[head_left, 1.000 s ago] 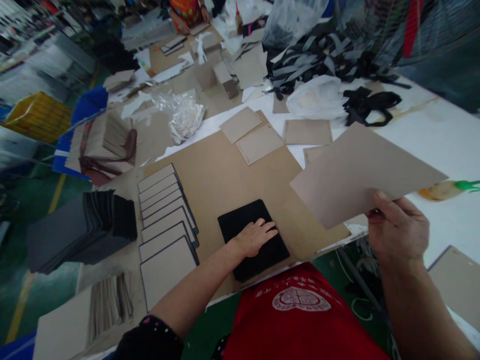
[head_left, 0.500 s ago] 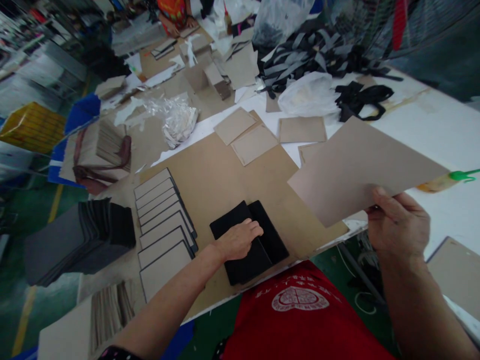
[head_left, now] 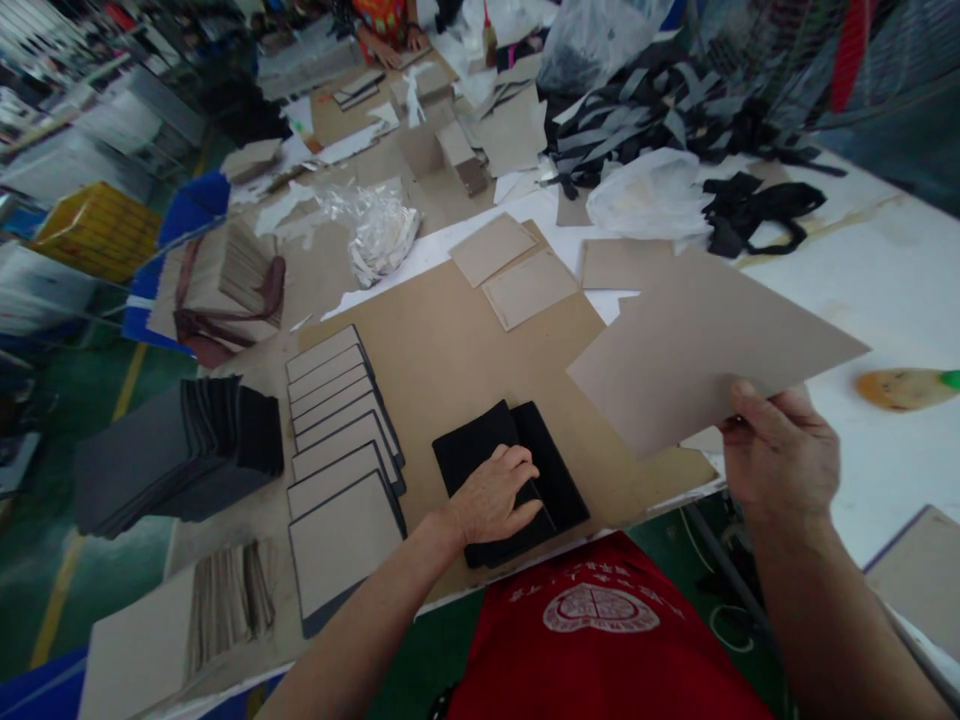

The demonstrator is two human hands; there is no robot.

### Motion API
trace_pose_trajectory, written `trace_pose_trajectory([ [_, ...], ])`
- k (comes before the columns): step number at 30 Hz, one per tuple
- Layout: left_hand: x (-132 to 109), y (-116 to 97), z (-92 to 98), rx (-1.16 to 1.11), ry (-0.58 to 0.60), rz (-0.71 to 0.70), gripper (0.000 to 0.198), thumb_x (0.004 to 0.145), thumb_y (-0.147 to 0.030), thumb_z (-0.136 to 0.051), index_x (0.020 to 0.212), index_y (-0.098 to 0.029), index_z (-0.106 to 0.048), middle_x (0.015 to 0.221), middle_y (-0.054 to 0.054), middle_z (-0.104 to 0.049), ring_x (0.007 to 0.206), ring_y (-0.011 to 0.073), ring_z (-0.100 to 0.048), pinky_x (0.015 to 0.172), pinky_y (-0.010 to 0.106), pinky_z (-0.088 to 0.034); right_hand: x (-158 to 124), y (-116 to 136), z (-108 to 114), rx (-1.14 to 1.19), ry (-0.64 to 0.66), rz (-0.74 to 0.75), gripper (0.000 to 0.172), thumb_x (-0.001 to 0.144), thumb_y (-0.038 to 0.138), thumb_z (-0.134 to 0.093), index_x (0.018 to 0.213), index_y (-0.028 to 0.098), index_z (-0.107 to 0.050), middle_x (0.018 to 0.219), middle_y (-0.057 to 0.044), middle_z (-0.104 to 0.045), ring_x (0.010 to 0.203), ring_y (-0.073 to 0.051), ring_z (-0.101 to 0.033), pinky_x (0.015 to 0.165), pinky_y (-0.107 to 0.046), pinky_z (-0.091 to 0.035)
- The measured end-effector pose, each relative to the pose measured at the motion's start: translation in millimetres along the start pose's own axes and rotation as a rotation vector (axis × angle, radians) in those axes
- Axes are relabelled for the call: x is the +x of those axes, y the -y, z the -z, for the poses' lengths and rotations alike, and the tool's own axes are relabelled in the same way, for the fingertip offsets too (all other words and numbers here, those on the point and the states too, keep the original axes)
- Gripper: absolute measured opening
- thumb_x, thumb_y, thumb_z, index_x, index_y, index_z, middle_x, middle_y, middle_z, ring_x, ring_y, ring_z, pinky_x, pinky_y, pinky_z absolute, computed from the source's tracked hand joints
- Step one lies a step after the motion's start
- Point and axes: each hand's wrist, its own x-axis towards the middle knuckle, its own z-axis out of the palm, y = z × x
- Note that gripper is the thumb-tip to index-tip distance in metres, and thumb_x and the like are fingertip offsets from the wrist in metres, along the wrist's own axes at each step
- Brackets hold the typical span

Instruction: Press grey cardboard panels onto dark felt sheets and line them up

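Observation:
A flat grey-brown cardboard sheet is pinched at its near edge by my right hand, thumb on top, tilted above the table's right part. My left hand lies on a black folded cover-like piece, its fingers bent and its thumb apart. Under and beside that piece, a second black panel sticks out to the right. Left of my left hand runs an overlapping row of grey boards with dark edges.
A stack of black sheets and a pile of cardboard stand at the left. Loose boards, a plastic bag and black strips lie farther back. A yellowish bottle with a green cap lies at right. Another person's hands show far off.
My left hand's thumb has spread away from its fingers on the black piece. The cardboard sheet in my right hand has shifted slightly left and down. The view has swung a little left.

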Motion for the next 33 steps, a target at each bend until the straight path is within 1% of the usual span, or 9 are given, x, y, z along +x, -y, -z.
trace_pose_trajectory([
  [3, 2, 3, -32.1, -0.063, -0.066, 0.071, 0.064, 0.085, -0.037, -0.062, 0.143, -0.02, -0.039, 0.149, 0.016, -0.036, 0.135, 0.0313, -0.039, 0.112, 0.05, -0.038, -5, -13, 0, 0.007, -0.016, -0.066, 0.02, 0.063, 0.023, -0.085, 0.078, 0.018, -0.073, 0.083, 0.001, -0.071, 0.073, -0.01, -0.063, 0.058, -0.02, -0.05],
  [5, -7, 5, -53.0, -0.069, -0.166, 0.181, 0.071, 0.085, -0.034, -0.062, 0.147, -0.021, -0.032, 0.153, 0.016, -0.03, 0.142, 0.0312, -0.032, 0.115, 0.051, -0.035, -8, -22, 5, 0.025, -0.04, -0.107, 0.021, 0.065, 0.025, -0.085, 0.081, 0.019, -0.072, 0.079, 0.003, -0.069, 0.069, -0.009, -0.062, 0.055, -0.018, -0.049],
  [10, -47, 17, -105.1, 0.068, -0.569, 0.774, 0.063, 0.085, -0.028, -0.058, 0.143, -0.016, -0.035, 0.151, 0.02, -0.033, 0.141, 0.0367, -0.033, 0.113, 0.059, -0.034, -10, -41, 28, 0.081, -0.111, -0.263, 0.029, 0.06, 0.027, -0.088, 0.078, 0.019, -0.067, 0.075, 0.006, -0.067, 0.058, -0.007, -0.057, 0.046, -0.017, -0.048],
  [13, -62, 28, -122.9, 0.023, -0.641, 0.989, 0.067, 0.081, -0.033, -0.065, 0.138, -0.009, -0.039, 0.142, 0.024, -0.04, 0.136, 0.039, -0.039, 0.111, 0.056, -0.039, -9, -62, 30, 0.087, -0.128, -0.365, 0.033, 0.055, 0.027, -0.09, 0.068, 0.018, -0.061, 0.067, 0.007, -0.063, 0.053, -0.006, -0.054, 0.044, -0.016, -0.049],
  [18, -58, 26, -114.3, -0.155, -0.648, 1.176, 0.083, 0.07, -0.032, -0.079, 0.136, -0.007, -0.037, 0.124, 0.02, -0.051, 0.127, 0.0364, -0.049, 0.107, 0.051, -0.043, 12, -110, -9, 0.075, -0.11, -0.382, 0.035, 0.055, 0.027, -0.088, 0.067, 0.018, -0.057, 0.067, 0.007, -0.062, 0.054, -0.006, -0.056, 0.047, -0.017, -0.051],
  [21, -53, 20, -104.2, -0.285, -0.675, 1.229, 0.085, 0.066, -0.028, -0.082, 0.135, -0.011, -0.035, 0.125, 0.018, -0.051, 0.127, 0.0345, -0.05, 0.104, 0.05, -0.047, 35, -137, -37, 0.01, -0.122, -0.369, 0.031, 0.059, 0.027, -0.084, 0.069, 0.019, -0.056, 0.069, 0.007, -0.063, 0.055, -0.006, -0.056, 0.048, -0.016, -0.05],
  [24, -53, 16, -99.3, -0.357, -0.683, 1.234, 0.084, 0.066, -0.028, -0.082, 0.134, -0.015, -0.034, 0.131, 0.017, -0.051, 0.126, 0.032, -0.052, 0.103, 0.048, -0.047, 54, -155, -49, -0.054, -0.162, -0.381, 0.029, 0.062, 0.024, -0.08, 0.066, 0.019, -0.051, 0.066, 0.007, -0.06, 0.052, -0.005, -0.053, 0.048, -0.016, -0.049],
  [29, -54, 13, -95.5, -0.428, -0.609, 1.291, 0.087, 0.069, -0.034, -0.08, 0.137, -0.018, -0.028, 0.137, 0.018, -0.052, 0.123, 0.033, -0.057, 0.102, 0.048, -0.048, 55, -157, -31, -0.186, -0.115, -0.388, 0.026, 0.061, 0.024, -0.076, 0.067, 0.02, -0.051, 0.064, 0.006, -0.058, 0.058, -0.009, -0.057, 0.059, -0.023, -0.055],
  [33, -53, 11, -93.6, -0.44, -0.584, 1.294, 0.088, 0.069, -0.034, -0.079, 0.138, -0.018, -0.027, 0.135, 0.019, -0.055, 0.121, 0.032, -0.06, 0.101, 0.045, -0.049, 18, -142, 0, -0.333, -0.038, -0.368, 0.026, 0.06, 0.03, -0.077, 0.068, 0.022, -0.053, 0.063, 0.005, -0.057, 0.062, -0.013, -0.058, 0.063, -0.027, -0.053],
])
